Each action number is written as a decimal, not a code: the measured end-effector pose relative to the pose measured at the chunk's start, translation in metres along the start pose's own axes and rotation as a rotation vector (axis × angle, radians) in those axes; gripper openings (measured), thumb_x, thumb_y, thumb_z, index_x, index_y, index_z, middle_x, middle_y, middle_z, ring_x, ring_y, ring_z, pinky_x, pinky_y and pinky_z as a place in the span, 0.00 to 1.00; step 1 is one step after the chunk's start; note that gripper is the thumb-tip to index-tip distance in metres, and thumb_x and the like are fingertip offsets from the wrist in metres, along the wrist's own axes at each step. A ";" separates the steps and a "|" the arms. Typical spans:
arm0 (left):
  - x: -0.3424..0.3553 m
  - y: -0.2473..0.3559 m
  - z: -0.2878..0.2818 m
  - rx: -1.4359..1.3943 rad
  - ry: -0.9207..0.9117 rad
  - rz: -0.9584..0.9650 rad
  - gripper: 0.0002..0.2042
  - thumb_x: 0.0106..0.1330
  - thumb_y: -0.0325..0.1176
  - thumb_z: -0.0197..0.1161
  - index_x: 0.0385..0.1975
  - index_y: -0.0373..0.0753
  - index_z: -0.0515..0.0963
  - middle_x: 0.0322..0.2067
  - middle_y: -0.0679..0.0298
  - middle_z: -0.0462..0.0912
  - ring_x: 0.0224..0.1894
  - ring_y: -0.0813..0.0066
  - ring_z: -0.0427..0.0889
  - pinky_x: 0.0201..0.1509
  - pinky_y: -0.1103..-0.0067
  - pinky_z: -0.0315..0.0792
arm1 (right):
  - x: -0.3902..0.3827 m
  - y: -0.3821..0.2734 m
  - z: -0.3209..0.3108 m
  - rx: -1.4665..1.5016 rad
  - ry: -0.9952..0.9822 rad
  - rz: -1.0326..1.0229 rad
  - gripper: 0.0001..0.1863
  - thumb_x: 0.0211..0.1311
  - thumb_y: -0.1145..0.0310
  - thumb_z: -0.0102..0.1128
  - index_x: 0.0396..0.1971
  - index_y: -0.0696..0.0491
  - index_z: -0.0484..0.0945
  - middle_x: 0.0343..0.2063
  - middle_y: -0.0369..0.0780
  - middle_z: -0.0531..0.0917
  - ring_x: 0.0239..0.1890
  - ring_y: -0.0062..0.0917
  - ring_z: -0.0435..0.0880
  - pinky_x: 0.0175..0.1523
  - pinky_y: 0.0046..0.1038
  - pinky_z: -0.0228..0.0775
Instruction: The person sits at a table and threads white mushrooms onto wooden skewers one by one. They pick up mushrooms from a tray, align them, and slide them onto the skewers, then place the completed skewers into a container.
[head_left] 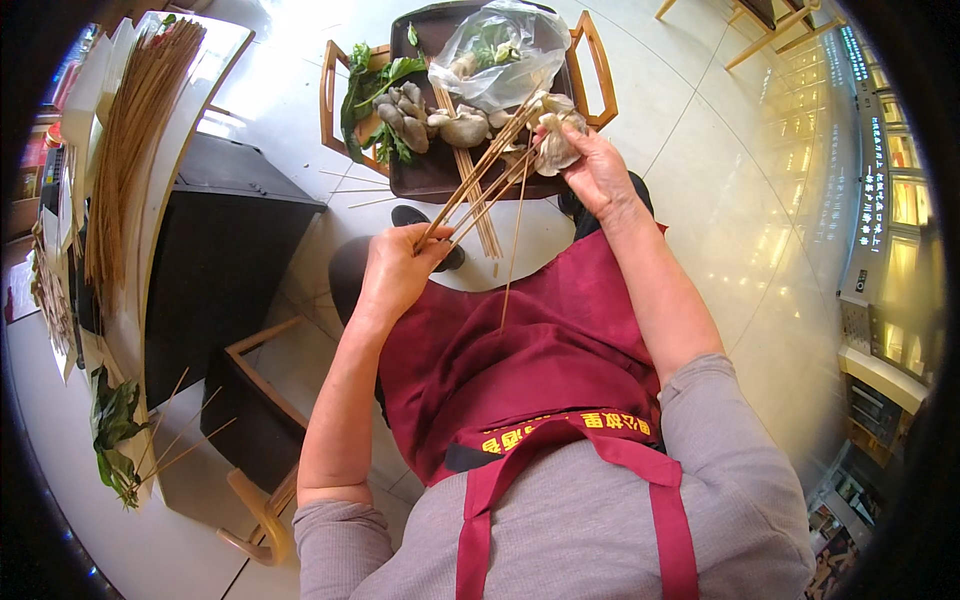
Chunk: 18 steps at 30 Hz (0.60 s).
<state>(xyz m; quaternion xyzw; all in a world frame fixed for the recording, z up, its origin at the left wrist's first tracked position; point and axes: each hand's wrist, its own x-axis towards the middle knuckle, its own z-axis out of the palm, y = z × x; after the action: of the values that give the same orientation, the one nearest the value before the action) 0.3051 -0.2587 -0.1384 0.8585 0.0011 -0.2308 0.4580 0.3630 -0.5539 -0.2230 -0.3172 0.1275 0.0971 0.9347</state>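
"What are the hands doing?"

"The left hand is closed around the near ends of several thin skewers, which fan out toward the far right. The right hand pinches a pale mushroom at their far ends, over the near right part of the dark tray."

"Is it pierced yet?"

"I can't tell; the fingers and mushroom caps hide the tips. I'd judge this to be the threading step."

"How would you do it well?"

"Pinch the mushroom by its thicker part, because the thin edges would likely tear. Line up one skewer, push gently with a slight twist, and keep the right fingertips out of the point's path."

"And that lone stick slanting down toward the apron?"

"Mind its near end; it could snag the cloth. I'd also gather the fanned skewers tighter, so none catches the plastic bag just beyond, or the grey mushrooms to the left."
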 end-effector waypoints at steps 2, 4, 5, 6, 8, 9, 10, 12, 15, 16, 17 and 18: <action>0.004 -0.004 0.003 0.058 0.031 0.025 0.11 0.62 0.28 0.67 0.43 0.32 0.85 0.26 0.56 0.86 0.28 0.79 0.82 0.36 0.78 0.75 | 0.013 -0.004 -0.013 -0.113 0.010 -0.082 0.19 0.71 0.72 0.55 0.58 0.62 0.70 0.49 0.43 0.82 0.51 0.30 0.82 0.60 0.32 0.75; 0.010 -0.007 0.009 0.117 0.040 0.024 0.11 0.62 0.27 0.66 0.42 0.30 0.85 0.30 0.56 0.89 0.32 0.79 0.85 0.39 0.79 0.77 | 0.025 -0.002 -0.024 -0.270 0.154 -0.128 0.21 0.70 0.73 0.58 0.60 0.62 0.69 0.50 0.43 0.81 0.52 0.28 0.82 0.59 0.31 0.75; 0.013 -0.009 0.012 0.129 0.047 0.039 0.10 0.62 0.27 0.67 0.41 0.30 0.85 0.29 0.55 0.88 0.32 0.77 0.85 0.38 0.79 0.77 | 0.029 0.001 -0.029 -0.343 0.232 -0.151 0.22 0.69 0.73 0.59 0.60 0.62 0.69 0.50 0.43 0.81 0.52 0.27 0.81 0.58 0.31 0.75; 0.015 -0.011 0.015 0.141 0.055 0.054 0.10 0.62 0.27 0.67 0.41 0.31 0.85 0.29 0.53 0.88 0.31 0.75 0.86 0.38 0.78 0.77 | 0.032 0.004 -0.033 -0.420 0.254 -0.190 0.24 0.68 0.73 0.60 0.61 0.62 0.68 0.51 0.43 0.81 0.52 0.27 0.81 0.58 0.31 0.74; 0.019 -0.017 0.020 0.161 0.076 0.065 0.09 0.61 0.29 0.67 0.39 0.33 0.85 0.28 0.51 0.87 0.31 0.68 0.86 0.38 0.74 0.77 | 0.036 0.012 -0.042 -0.571 0.322 -0.259 0.26 0.66 0.74 0.62 0.62 0.62 0.67 0.51 0.43 0.80 0.52 0.27 0.81 0.58 0.30 0.74; 0.021 -0.020 0.023 0.170 0.090 0.065 0.08 0.61 0.30 0.67 0.37 0.34 0.86 0.28 0.51 0.86 0.32 0.62 0.87 0.38 0.72 0.77 | 0.037 0.015 -0.045 -0.713 0.350 -0.270 0.27 0.63 0.73 0.65 0.61 0.62 0.69 0.51 0.45 0.80 0.54 0.32 0.80 0.59 0.32 0.72; 0.023 -0.024 0.026 0.177 0.105 0.068 0.08 0.61 0.31 0.67 0.36 0.36 0.86 0.28 0.50 0.85 0.33 0.57 0.87 0.38 0.69 0.77 | 0.038 0.018 -0.048 -0.855 0.377 -0.285 0.28 0.59 0.71 0.67 0.59 0.62 0.70 0.52 0.47 0.80 0.56 0.36 0.79 0.61 0.33 0.71; 0.027 -0.029 0.032 0.197 0.111 0.037 0.08 0.61 0.32 0.68 0.36 0.36 0.86 0.28 0.51 0.85 0.33 0.57 0.87 0.38 0.68 0.78 | 0.038 0.019 -0.052 -1.164 0.419 -0.312 0.31 0.54 0.68 0.70 0.58 0.62 0.72 0.53 0.50 0.79 0.58 0.42 0.77 0.63 0.35 0.68; 0.028 -0.035 0.037 0.228 0.127 0.052 0.09 0.60 0.33 0.68 0.36 0.37 0.86 0.29 0.51 0.86 0.34 0.56 0.87 0.39 0.68 0.78 | 0.035 0.022 -0.049 -1.609 0.461 -0.334 0.36 0.49 0.62 0.73 0.58 0.60 0.72 0.54 0.53 0.77 0.59 0.48 0.73 0.66 0.41 0.64; 0.028 -0.036 0.037 0.240 0.127 0.056 0.09 0.60 0.33 0.68 0.36 0.37 0.86 0.29 0.51 0.86 0.34 0.56 0.87 0.39 0.68 0.78 | 0.035 0.024 -0.046 -1.654 0.482 -0.334 0.36 0.50 0.62 0.72 0.58 0.59 0.72 0.54 0.52 0.76 0.59 0.48 0.73 0.66 0.41 0.64; 0.027 -0.036 0.037 0.211 0.132 0.071 0.09 0.60 0.34 0.68 0.36 0.37 0.86 0.29 0.50 0.86 0.34 0.56 0.87 0.39 0.68 0.78 | 0.034 0.026 -0.042 -1.700 0.507 -0.335 0.35 0.50 0.62 0.72 0.59 0.59 0.71 0.55 0.52 0.76 0.59 0.47 0.72 0.66 0.41 0.63; 0.026 -0.036 0.034 0.184 0.132 0.075 0.09 0.61 0.34 0.68 0.36 0.37 0.86 0.30 0.50 0.85 0.34 0.56 0.87 0.39 0.68 0.77 | 0.033 0.029 -0.037 -1.747 0.536 -0.321 0.35 0.51 0.62 0.72 0.59 0.59 0.71 0.55 0.51 0.75 0.60 0.47 0.72 0.67 0.41 0.62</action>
<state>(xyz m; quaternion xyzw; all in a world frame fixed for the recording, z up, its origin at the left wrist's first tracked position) 0.3073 -0.2700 -0.1928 0.9096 -0.0223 -0.1556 0.3846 0.3799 -0.5508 -0.2771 -0.9346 0.1757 -0.0485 0.3054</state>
